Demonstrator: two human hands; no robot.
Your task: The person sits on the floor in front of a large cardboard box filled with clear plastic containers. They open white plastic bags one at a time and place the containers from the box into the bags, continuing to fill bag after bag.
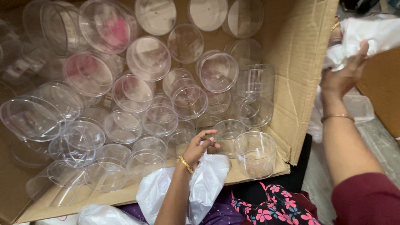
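Hands apart: left hand loose-fingered by jars, right hand clutching white plastic past box wall.

A large brown cardboard box is seen lying open across the left and middle, filled with clear round plastic containers. A white plastic bag is draped over its near edge.

Many jars lie in the box. A bag lies over its near edge; one jar stands at the near right corner.
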